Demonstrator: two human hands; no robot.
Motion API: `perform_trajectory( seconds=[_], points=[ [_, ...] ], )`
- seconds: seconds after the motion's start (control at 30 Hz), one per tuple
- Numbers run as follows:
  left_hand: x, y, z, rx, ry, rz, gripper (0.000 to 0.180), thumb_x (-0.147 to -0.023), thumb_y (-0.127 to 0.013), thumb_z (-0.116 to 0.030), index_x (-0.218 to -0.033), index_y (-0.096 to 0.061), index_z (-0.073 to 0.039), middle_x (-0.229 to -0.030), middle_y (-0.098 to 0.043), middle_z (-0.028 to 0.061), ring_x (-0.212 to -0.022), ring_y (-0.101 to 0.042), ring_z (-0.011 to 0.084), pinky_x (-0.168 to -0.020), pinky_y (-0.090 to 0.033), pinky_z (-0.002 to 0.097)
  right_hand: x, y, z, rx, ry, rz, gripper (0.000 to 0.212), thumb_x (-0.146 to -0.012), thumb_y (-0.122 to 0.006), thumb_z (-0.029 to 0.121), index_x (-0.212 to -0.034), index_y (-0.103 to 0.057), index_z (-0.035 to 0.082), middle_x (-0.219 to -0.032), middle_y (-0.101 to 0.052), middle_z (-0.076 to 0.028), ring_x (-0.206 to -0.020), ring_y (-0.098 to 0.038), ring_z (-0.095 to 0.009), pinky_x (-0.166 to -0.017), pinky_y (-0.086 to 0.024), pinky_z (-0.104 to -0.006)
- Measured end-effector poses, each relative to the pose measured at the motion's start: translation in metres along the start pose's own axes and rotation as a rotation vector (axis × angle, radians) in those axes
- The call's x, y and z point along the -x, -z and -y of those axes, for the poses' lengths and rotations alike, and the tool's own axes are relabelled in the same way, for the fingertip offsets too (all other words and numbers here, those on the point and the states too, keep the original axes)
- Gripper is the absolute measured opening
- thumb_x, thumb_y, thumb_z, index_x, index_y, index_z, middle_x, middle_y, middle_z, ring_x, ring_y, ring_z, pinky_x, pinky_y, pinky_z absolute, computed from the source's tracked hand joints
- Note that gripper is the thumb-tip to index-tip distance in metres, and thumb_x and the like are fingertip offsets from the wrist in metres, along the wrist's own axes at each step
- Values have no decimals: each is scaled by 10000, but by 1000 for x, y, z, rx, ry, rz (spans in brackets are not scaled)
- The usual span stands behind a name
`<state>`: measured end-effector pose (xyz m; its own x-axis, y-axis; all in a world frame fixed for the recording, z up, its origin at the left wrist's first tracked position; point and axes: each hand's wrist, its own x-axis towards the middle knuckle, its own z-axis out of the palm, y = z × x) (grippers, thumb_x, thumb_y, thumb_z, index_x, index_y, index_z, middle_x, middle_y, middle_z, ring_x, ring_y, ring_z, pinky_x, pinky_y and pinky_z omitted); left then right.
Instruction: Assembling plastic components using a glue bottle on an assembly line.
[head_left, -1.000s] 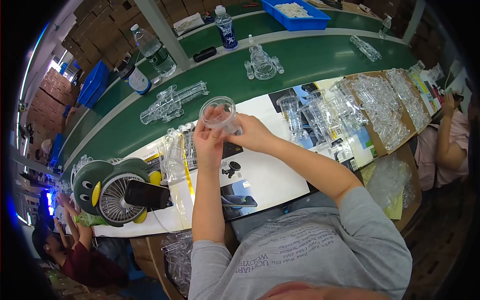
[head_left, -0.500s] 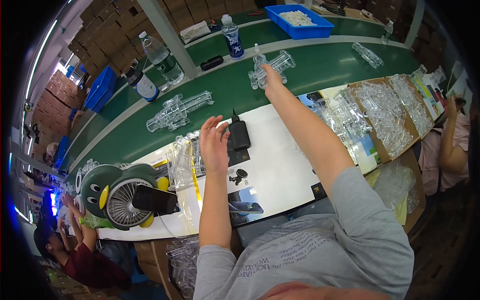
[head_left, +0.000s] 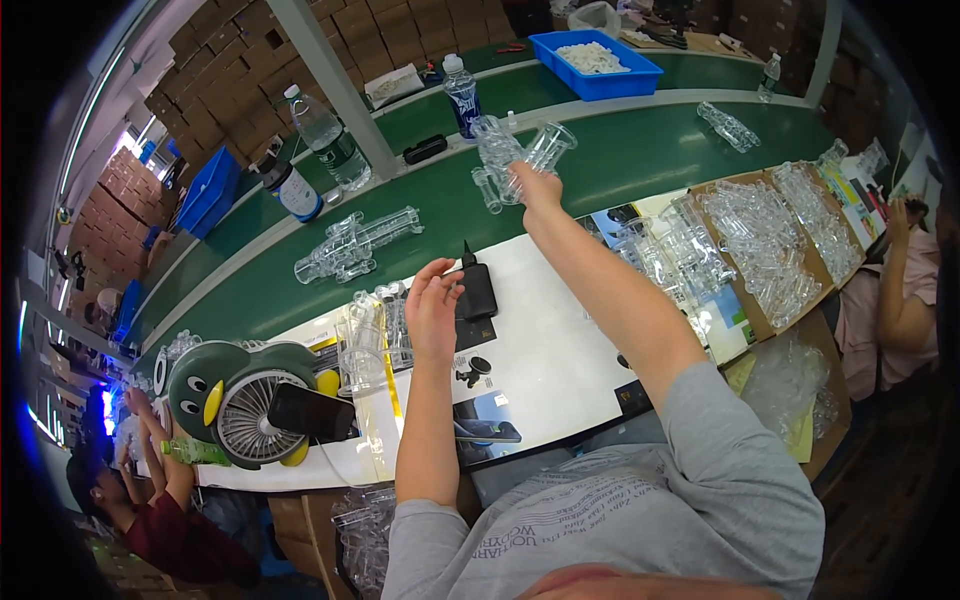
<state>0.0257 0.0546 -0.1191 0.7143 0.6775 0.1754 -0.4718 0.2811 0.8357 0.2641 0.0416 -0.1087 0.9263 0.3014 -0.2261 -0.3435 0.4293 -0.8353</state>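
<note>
Green belt (head_left: pixel 640 140) backs the table (head_left: pixel 545 330). Partly hidden, the right fingers (head_left: pixel 522 172) seem clamped on a clear assembly (head_left: pixel 494 150) to steady it; left fingers (head_left: pixel 430 275) curl loosely apart

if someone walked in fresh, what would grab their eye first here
Probably the green penguin-shaped fan on the left of the white worktop, a dark phone overlapping its grille. Next, the clear pieces in the right hand at the green surface, and the bright blue tray of white bits beyond.
</note>
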Motion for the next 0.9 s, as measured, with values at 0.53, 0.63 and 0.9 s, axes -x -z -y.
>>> perform_trajectory(
  seconds=[0.53, 0.63, 0.9],
  points=[
    [0, -10, -12, 245, 195, -211, 461, -941, -356, -383, -1251, -363, -41, -1193, -475, 164, -1099, -479, 294, -937, -399, 445, 152, 96, 6, 977, 1522, 893, 338, -638, -687, 121, -974, -658, 126, -908, -643, -34, -825, -599, -188, -787, -466, -323],
    [-1, 3, -10, 266, 220, -140, 447, -918, -403, -402, -1175, -441, -38, -1116, -531, 152, -1095, -488, 325, -951, -382, 469, 156, 98, 7, 960, 1431, 999, 283, -670, -654, 102, -952, -662, 124, -936, -637, -37, -839, -597, -182, -804, -464, -328],
    [-1, 28, -17, 637, 174, -118, 441, -869, -414, -320, -1151, -465, 15, -1121, -526, 178, -1089, -478, 356, -969, -363, 493, 157, 99, 34, 859, 1314, 1144, 330, -642, -662, 109, -971, -640, 108, -998, -613, -72, -901, -584, -209, -811, -463, -349]
  ],
)
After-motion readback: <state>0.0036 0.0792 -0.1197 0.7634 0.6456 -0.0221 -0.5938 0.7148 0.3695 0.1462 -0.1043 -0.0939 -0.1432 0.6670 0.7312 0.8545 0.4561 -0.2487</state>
